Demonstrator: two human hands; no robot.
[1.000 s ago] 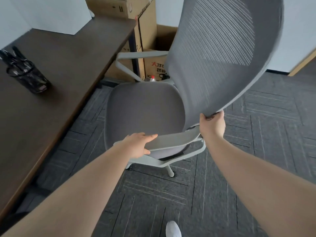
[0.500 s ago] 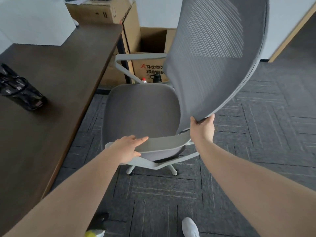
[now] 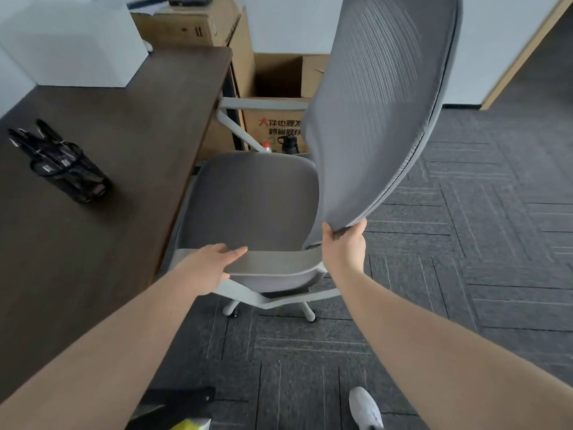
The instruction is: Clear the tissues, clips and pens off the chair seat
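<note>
A grey office chair stands beside the desk, its seat [image 3: 251,200] bare: I see no tissues, clips or pens on it. My left hand [image 3: 207,265] grips the near grey armrest [image 3: 276,263], thumb under it. My right hand [image 3: 342,246] holds the edge of the grey mesh backrest [image 3: 378,97], fingers curled round it. A black mesh pen holder [image 3: 66,169] with several pens stands on the dark wooden desk [image 3: 124,144] at the left.
Cardboard boxes [image 3: 279,88] stand behind the chair, with a bottle [image 3: 266,147] and a dark flask [image 3: 290,142] on the floor by them. A white box [image 3: 74,41] sits at the desk's far end. Grey carpet tiles [image 3: 465,243] spread to the right. My white shoe [image 3: 366,408] shows below.
The chair and both hands have shifted a little against the view as my head moved; the seat now sits closer to the desk edge. Both grips are unchanged.
</note>
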